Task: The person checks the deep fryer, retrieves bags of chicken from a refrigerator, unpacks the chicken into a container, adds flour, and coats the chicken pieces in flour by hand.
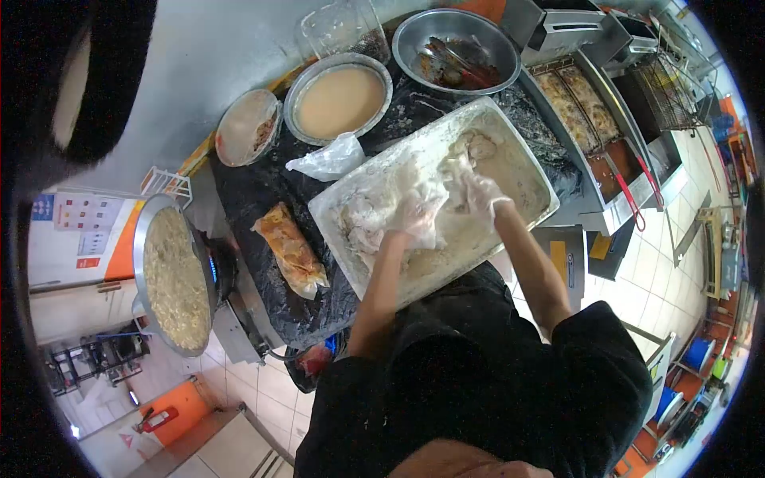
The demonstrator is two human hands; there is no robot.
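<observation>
A large white tub (pixel 535 156) holds pale flour with coated pieces (pixel 360 227) in it. Both hands are inside the tub, covered by thin clear plastic gloves dusted white. My left hand (pixel 420 215) is near the middle of the tub, its fingers blurred and hidden by loose plastic and flour. To its right, my right hand (pixel 483 195) is bent over the flour, close to a floury lump (pixel 478 147); whether it grips a piece cannot be made out. A clear bag of orange-yellow pieces (pixel 290 251) lies left of the tub.
Behind the tub stand a bowl of beige liquid (pixel 340 102), a steel bowl with tongs (pixel 456 52) and a small bowl (pixel 248 127). A crumpled plastic bag (pixel 328 157) lies nearby. Left is a large bubbling pan (pixel 171 275) over a blue flame; right, fryer baskets (pixel 578 107).
</observation>
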